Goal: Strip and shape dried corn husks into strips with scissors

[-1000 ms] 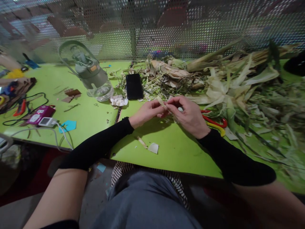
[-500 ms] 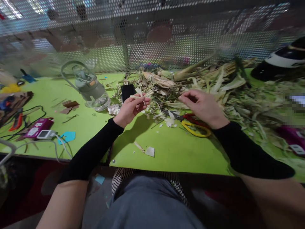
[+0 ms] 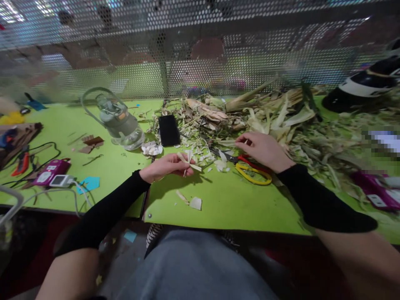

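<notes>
My left hand (image 3: 165, 165) pinches a small folded piece of pale corn husk (image 3: 188, 161) just above the green table (image 3: 225, 200). My right hand (image 3: 264, 149) reaches into the husk scraps, fingers closed on a thin husk strip (image 3: 229, 142). Yellow and red handled scissors (image 3: 251, 171) lie flat under my right wrist. A big pile of dried corn husks (image 3: 281, 112) covers the table behind and to the right. Both forearms wear black sleeves.
A black phone (image 3: 168, 130) lies behind my left hand, a clear water bottle (image 3: 117, 118) on its side to its left. Cut scraps (image 3: 192, 201) sit near the front edge. A magenta device (image 3: 51, 171), cables and pliers (image 3: 21, 162) are far left. Perforated metal screen (image 3: 200, 54) at the back.
My hands, joined a second ago, have parted. The left hand has lowered toward the table with the folded husk; the right has moved right and down into the husk scraps.
</notes>
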Motion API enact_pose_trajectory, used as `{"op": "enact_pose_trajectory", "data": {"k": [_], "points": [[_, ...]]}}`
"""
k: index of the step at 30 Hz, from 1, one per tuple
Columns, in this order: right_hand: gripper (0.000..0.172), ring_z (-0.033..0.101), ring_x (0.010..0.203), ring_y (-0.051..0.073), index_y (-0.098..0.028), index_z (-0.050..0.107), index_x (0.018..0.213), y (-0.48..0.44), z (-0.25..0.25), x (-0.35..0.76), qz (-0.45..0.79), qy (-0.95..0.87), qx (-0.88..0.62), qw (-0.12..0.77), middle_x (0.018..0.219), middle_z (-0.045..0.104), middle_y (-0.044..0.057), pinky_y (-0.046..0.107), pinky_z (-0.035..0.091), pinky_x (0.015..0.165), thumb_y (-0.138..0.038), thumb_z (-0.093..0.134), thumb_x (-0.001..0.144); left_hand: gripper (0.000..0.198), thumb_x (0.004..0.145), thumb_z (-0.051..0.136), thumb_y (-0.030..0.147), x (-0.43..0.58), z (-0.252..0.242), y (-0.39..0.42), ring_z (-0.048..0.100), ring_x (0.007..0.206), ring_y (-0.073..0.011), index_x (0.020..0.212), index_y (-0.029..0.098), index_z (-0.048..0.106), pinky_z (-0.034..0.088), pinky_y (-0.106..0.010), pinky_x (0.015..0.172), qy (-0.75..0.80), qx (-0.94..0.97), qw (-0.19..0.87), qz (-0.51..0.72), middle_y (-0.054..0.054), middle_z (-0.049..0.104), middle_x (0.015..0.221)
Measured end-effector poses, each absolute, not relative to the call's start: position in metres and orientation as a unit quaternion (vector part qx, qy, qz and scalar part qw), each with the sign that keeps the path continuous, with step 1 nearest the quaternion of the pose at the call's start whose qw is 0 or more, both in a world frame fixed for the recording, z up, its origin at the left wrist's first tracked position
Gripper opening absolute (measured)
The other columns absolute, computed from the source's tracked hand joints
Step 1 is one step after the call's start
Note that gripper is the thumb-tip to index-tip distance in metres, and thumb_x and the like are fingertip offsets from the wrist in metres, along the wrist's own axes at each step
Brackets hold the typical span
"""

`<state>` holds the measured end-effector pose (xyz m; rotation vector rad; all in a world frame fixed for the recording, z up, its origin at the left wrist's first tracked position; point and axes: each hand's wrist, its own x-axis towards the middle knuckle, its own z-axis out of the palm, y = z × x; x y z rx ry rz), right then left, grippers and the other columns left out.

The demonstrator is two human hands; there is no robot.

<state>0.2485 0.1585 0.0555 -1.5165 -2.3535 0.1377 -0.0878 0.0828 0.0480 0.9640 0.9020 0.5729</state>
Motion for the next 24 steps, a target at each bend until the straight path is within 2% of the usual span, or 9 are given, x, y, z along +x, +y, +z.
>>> {"op": "enact_pose_trajectory", "data": {"k": [3, 7, 9, 12, 15, 18, 21, 23, 24], "points": [[0.025, 0.067, 0.078, 0.026, -0.024, 0.074, 0.087, 0.163, 0.057, 0.235, 0.055, -0.844, -0.503, 0.178, 0.091, 0.078, 0.011, 0.037, 0.045, 0.066, -0.041, 0.059, 0.095, 0.025, 0.090, 0.081, 0.027, -0.093, 0.047, 0.086, 0.069, 0.075, -0.0090, 0.105, 0.012, 0.069, 0.054, -0.026, 0.081, 0.427, 0.458, 0.731, 0.271, -0.004, 0.078, 0.087], [0.023, 0.067, 0.079, 0.026, -0.023, 0.073, 0.088, 0.166, 0.059, 0.222, 0.077, -0.851, -0.485, 0.184, 0.092, 0.078, 0.011, 0.038, 0.047, 0.069, -0.040, 0.059, 0.096, 0.033, 0.092, 0.076, 0.023, -0.096, 0.045, 0.091, 0.069, 0.077, -0.0100, 0.115, 0.017, 0.055, 0.052, -0.025, 0.077, 0.453, 0.492, 0.674, 0.313, -0.003, 0.078, 0.091], [0.021, 0.067, 0.079, 0.026, -0.023, 0.073, 0.087, 0.168, 0.060, 0.220, 0.080, -0.851, -0.482, 0.194, 0.092, 0.077, 0.010, 0.038, 0.048, 0.070, -0.039, 0.060, 0.095, 0.028, 0.094, 0.071, 0.022, -0.097, 0.041, 0.093, 0.070, 0.080, -0.0111, 0.114, 0.018, 0.052, 0.051, -0.026, 0.076, 0.460, 0.525, 0.637, 0.328, -0.004, 0.078, 0.093], [0.020, 0.067, 0.078, 0.026, -0.024, 0.072, 0.085, 0.174, 0.059, 0.223, 0.086, -0.851, -0.478, 0.200, 0.090, 0.077, 0.009, 0.038, 0.048, 0.070, -0.039, 0.061, 0.094, 0.016, 0.095, 0.067, 0.028, -0.096, 0.036, 0.093, 0.069, 0.084, -0.0140, 0.103, 0.019, 0.057, 0.050, -0.028, 0.077, 0.475, 0.638, 0.539, 0.276, -0.005, 0.076, 0.095], [0.021, 0.066, 0.075, 0.025, -0.024, 0.072, 0.086, 0.180, 0.057, 0.227, 0.090, -0.850, -0.483, 0.189, 0.089, 0.076, 0.009, 0.037, 0.047, 0.068, -0.040, 0.060, 0.093, 0.015, 0.095, 0.065, 0.034, -0.093, 0.034, 0.090, 0.069, 0.087, -0.0184, 0.101, 0.020, 0.063, 0.049, -0.032, 0.080, 0.499, 0.742, 0.408, 0.183, -0.007, 0.077, 0.101], [0.023, 0.067, 0.078, 0.026, -0.023, 0.074, 0.094, 0.185, 0.052, 0.229, 0.088, -0.861, -0.473, 0.161, 0.094, 0.077, 0.010, 0.038, 0.050, 0.069, -0.040, 0.059, 0.094, 0.020, 0.095, 0.060, 0.031, -0.092, 0.041, 0.089, 0.072, 0.092, -0.0217, 0.112, 0.022, 0.065, 0.050, -0.033, 0.082, 0.495, 0.787, 0.351, 0.111, -0.008, 0.079, 0.106], [0.027, 0.070, 0.096, 0.032, -0.020, 0.076, 0.106, 0.189, 0.044, 0.226, 0.064, -0.880, -0.456, 0.113, 0.107, 0.077, 0.015, 0.044, 0.054, 0.080, -0.037, 0.061, 0.092, 0.042, 0.092, 0.057, 0.024, -0.095, 0.059, 0.093, 0.074, 0.098, -0.0231, 0.134, 0.021, 0.061, 0.053, -0.034, 0.085, 0.482, 0.807, 0.334, 0.062, -0.011, 0.079, 0.118], [0.028, 0.070, 0.102, 0.035, -0.019, 0.077, 0.107, 0.192, 0.039, 0.224, 0.046, -0.886, -0.453, 0.084, 0.109, 0.077, 0.017, 0.046, 0.055, 0.085, -0.034, 0.059, 0.091, 0.048, 0.092, 0.056, 0.023, -0.097, 0.074, 0.100, 0.074, 0.103, -0.0234, 0.139, 0.020, 0.059, 0.053, -0.033, 0.087, 0.481, 0.814, 0.321, 0.057, -0.013, 0.076, 0.129], [0.026, 0.070, 0.102, 0.035, -0.020, 0.077, 0.103, 0.193, 0.038, 0.223, 0.043, -0.888, -0.452, 0.076, 0.108, 0.077, 0.017, 0.047, 0.055, 0.086, -0.032, 0.057, 0.092, 0.046, 0.094, 0.055, 0.026, -0.098, 0.082, 0.105, 0.074, 0.102, -0.0230, 0.140, 0.019, 0.059, 0.053, -0.033, 0.086, 0.487, 0.812, 0.314, 0.064, -0.013, 0.076, 0.129]]}}
